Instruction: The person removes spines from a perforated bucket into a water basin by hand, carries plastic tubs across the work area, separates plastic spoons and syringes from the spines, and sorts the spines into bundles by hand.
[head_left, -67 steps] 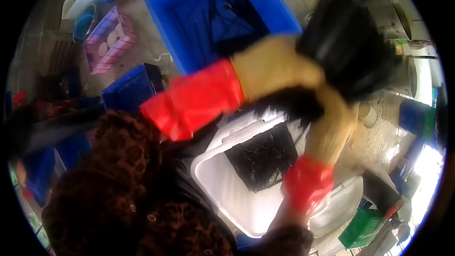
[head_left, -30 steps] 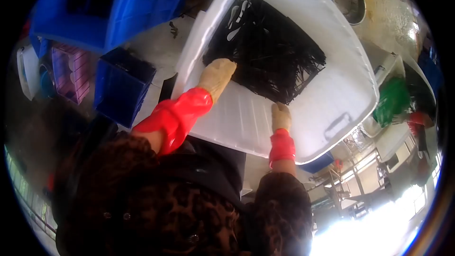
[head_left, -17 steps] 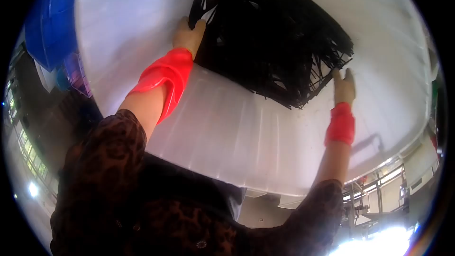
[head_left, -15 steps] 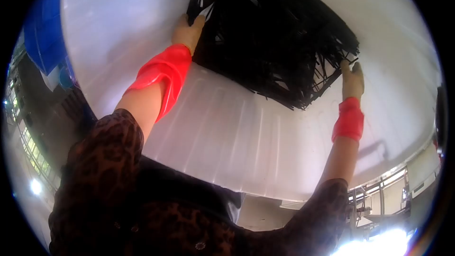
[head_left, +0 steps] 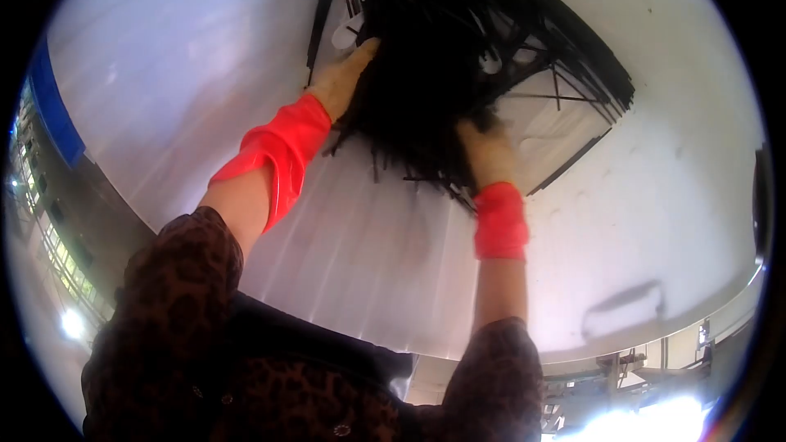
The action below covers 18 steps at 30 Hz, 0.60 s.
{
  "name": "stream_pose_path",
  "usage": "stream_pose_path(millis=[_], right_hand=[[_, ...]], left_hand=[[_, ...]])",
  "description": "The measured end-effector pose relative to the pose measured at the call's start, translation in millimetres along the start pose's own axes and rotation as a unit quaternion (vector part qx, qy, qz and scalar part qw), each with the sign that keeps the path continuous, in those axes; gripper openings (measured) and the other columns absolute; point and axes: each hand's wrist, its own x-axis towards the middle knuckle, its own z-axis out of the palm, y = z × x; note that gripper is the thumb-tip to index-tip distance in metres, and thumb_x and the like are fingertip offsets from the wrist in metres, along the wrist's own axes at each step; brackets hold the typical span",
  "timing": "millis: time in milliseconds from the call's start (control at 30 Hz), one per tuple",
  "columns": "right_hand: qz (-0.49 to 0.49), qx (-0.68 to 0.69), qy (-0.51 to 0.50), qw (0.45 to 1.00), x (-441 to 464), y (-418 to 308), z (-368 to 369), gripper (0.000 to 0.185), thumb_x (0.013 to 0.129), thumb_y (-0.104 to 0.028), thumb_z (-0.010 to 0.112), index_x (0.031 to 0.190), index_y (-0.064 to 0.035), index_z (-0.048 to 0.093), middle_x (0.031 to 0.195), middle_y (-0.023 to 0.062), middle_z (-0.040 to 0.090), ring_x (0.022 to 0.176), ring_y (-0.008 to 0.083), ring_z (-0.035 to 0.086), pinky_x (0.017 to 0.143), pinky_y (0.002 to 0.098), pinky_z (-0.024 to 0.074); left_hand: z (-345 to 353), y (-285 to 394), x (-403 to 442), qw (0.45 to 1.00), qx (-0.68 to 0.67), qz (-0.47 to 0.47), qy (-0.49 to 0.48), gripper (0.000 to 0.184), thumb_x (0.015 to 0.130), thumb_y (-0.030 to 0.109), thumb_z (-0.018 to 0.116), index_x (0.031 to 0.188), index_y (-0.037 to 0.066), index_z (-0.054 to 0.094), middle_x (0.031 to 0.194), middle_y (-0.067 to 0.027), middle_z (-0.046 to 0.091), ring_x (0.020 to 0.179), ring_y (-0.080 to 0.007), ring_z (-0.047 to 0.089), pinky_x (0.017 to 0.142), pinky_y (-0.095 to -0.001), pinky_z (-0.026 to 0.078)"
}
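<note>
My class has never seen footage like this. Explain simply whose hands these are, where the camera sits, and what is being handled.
There is no robot here, only a person. Every picture comes from one camera worn on the head, looking forward and down. In the current view, the left hand and right hand wear tan gloves with red cuffs. They reach into a large white tub. Inside lie many thin black strips, with a few pale rounded pieces among them. The hands are on either side of a dark bundle of strips; how tightly the fingers close cannot be seen.
</note>
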Motion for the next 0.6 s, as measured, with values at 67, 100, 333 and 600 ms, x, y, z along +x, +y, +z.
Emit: stream_pose_path(millis=[67,100,333,600], right_hand=[[-0.157,0.067,-0.020,0.985,20.6,-13.9,57.7,0.052,0.071,-0.036,0.056,0.110,-0.0026,0.048,0.108,0.0206,0.050,0.102,0.0336,0.046,0.085,0.0364,0.0377],[-0.127,-0.030,0.050,0.990,8.5,-42.4,63.3,0.054,0.068,-0.034,0.059,0.109,-0.0009,0.047,0.107,0.0222,0.050,0.101,0.0361,0.046,0.085,0.0383,0.0381],[-0.231,-0.108,0.022,0.967,16.5,-80.5,17.8,0.048,0.072,-0.033,0.047,0.112,-0.0061,0.049,0.108,0.0164,0.052,0.103,0.0308,0.047,0.089,0.0350,0.0362],[-0.243,-0.247,0.306,0.887,50.6,-26.9,-84.4,0.048,0.070,-0.030,0.058,0.110,-0.0050,0.050,0.103,0.0154,0.054,0.096,0.0313,0.050,0.084,0.0352,0.0387]], left_hand=[[-2.9,6.3,-11.6,0.996,-0.015,-0.084,0.019,0.044,0.081,0.017,0.047,0.122,0.004,0.036,0.117,-0.0107,0.047,0.100,-0.0235,0.050,0.084,-0.0267,0.039],[-4.3,7.5,-15.8,0.991,-0.023,-0.125,0.028,0.043,0.082,0.015,0.045,0.123,0.006,0.035,0.116,-0.0105,0.048,0.100,-0.0228,0.050,0.084,-0.0266,0.039],[19.9,-55.8,-19.4,0.934,-0.259,-0.142,0.203,0.041,0.082,0.018,0.046,0.121,0.007,0.038,0.110,-0.0093,0.051,0.097,-0.0227,0.050,0.079,-0.0283,0.040],[-7.9,-22.7,-27.1,0.922,-0.205,-0.286,0.159,0.039,0.080,0.019,0.051,0.116,0.005,0.042,0.104,-0.0098,0.053,0.093,-0.0208,0.051,0.078,-0.0265,0.040]])
